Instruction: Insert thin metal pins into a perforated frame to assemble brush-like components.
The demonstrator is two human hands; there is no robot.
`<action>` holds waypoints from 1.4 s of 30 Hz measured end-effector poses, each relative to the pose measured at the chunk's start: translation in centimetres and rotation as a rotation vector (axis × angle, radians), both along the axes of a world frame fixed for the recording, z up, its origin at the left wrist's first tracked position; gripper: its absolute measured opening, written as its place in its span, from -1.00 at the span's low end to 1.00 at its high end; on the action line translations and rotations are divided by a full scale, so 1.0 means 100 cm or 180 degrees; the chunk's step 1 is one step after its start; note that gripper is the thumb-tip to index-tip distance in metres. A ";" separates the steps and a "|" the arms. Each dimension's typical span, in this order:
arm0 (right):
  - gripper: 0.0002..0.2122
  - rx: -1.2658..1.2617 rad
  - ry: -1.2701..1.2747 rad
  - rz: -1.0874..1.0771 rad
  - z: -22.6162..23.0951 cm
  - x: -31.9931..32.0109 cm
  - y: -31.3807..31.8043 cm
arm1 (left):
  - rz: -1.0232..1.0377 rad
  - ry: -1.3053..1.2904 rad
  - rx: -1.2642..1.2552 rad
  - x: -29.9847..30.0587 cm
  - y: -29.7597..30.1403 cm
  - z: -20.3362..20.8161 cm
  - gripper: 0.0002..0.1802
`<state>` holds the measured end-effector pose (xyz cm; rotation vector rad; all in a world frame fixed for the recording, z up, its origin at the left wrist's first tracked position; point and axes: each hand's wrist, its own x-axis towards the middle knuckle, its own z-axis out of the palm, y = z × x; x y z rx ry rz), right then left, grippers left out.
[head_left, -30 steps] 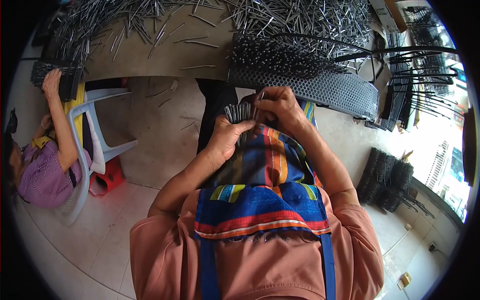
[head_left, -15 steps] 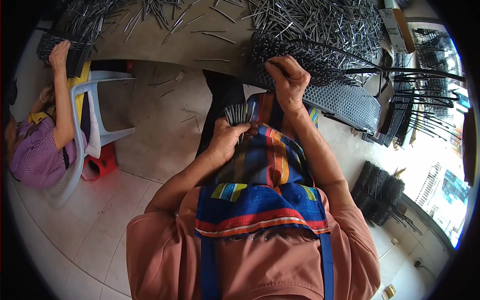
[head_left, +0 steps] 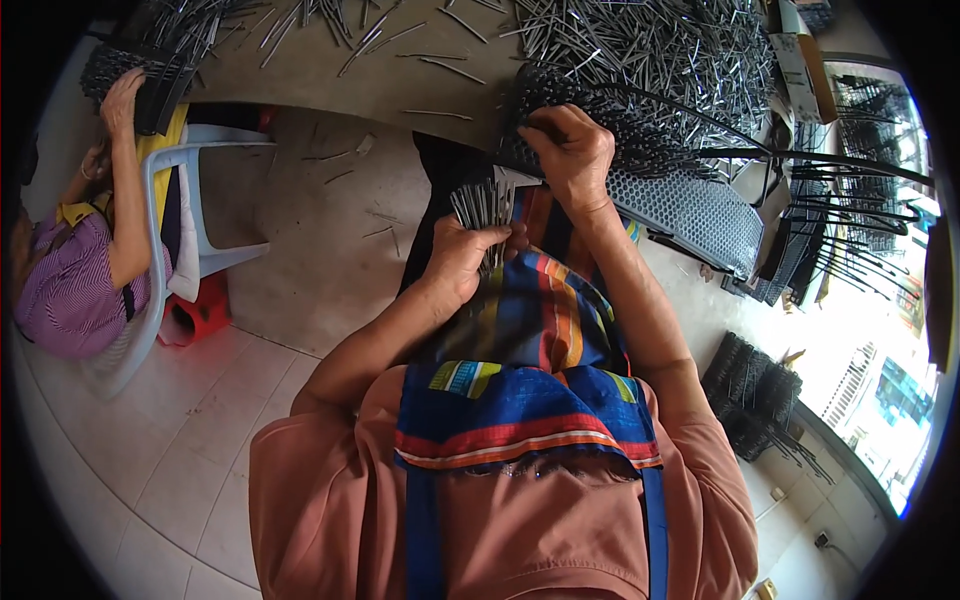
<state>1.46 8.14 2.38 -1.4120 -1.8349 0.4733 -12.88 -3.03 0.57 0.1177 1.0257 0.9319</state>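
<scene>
The handling of thin metal rods at a packed block seems to be the step in hand. A bundle of rods point(head_left: 483, 205) is held roughly upright above the lap by the left hand point(head_left: 460, 255), its grip pinched around the lower part. The right hand point(head_left: 575, 155) is placed at the near left end of the block of rods point(head_left: 640, 140), its fingers curled and drawn together; whether a rod is pinched there cannot be told. Any further move is judged to call for a light, exact fingertip grip, so that neighbouring rods are not disturbed.

The block is carried by a honeycomb plate point(head_left: 690, 215), near which a long black handle point(head_left: 860, 163) is seen. The brown surface point(head_left: 320, 95) is strewn with loose rods, and a large pile point(head_left: 650, 50) is heaped at its right. At far left, a second rack point(head_left: 165, 95) is tended by a person in a purple shirt point(head_left: 85, 290), beside a pale chair point(head_left: 205, 230). Dark racks point(head_left: 750, 395) are set on the tiled floor point(head_left: 220, 440) at right.
</scene>
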 end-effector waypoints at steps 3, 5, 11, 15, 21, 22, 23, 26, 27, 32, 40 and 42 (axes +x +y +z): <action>-0.89 0.0071 0.0150 0.0048 -0.004 0.002 0.002 | 0.0025 -0.0083 -0.0103 0.000 0.003 -0.003 -0.84; -0.89 0.0166 0.0116 0.0155 -0.006 0.004 0.004 | 0.0056 -0.0132 -0.0135 -0.001 0.007 -0.006 -0.83; -0.89 -0.0090 -0.0416 0.0088 0.014 0.005 -0.008 | 0.0241 -0.0333 -0.0047 -0.002 0.017 -0.004 -0.80; -0.90 -0.2279 0.0616 0.0429 0.000 0.016 -0.026 | 0.0096 -0.0392 0.0119 0.006 0.019 0.004 -0.80; -0.94 -0.1597 0.2106 -0.0454 0.014 0.023 -0.028 | 0.0125 -0.0269 -0.0208 0.004 0.010 -0.007 -0.78; -0.94 -0.1594 0.2107 -0.0456 0.014 0.025 -0.025 | 0.0000 -0.0147 -0.0317 0.003 0.008 -0.010 -0.77; -0.95 -0.1153 0.2104 -0.0502 0.015 0.026 -0.021 | 0.0000 -0.0146 -0.0315 0.004 0.005 -0.011 -0.77; -0.93 -0.0366 0.2077 -0.0353 0.003 0.030 -0.009 | -0.0120 -0.0017 -0.0249 0.010 0.006 -0.004 -0.76; -0.92 -0.0299 0.1720 -0.0275 0.003 0.029 -0.009 | -0.0091 0.0023 -0.0196 0.011 0.007 -0.002 -0.75; -0.89 -0.0014 0.1115 -0.0101 0.008 0.029 -0.009 | -0.0069 -0.0064 -0.0146 0.007 0.009 0.000 -0.74; -0.88 0.0048 0.0909 0.0014 0.008 0.026 -0.014 | -0.0039 -0.0025 -0.0114 0.015 0.009 0.002 -0.74; -0.88 0.0100 0.0844 0.0072 0.002 0.026 -0.014 | -0.0064 -0.0039 -0.0142 0.015 0.009 0.002 -0.75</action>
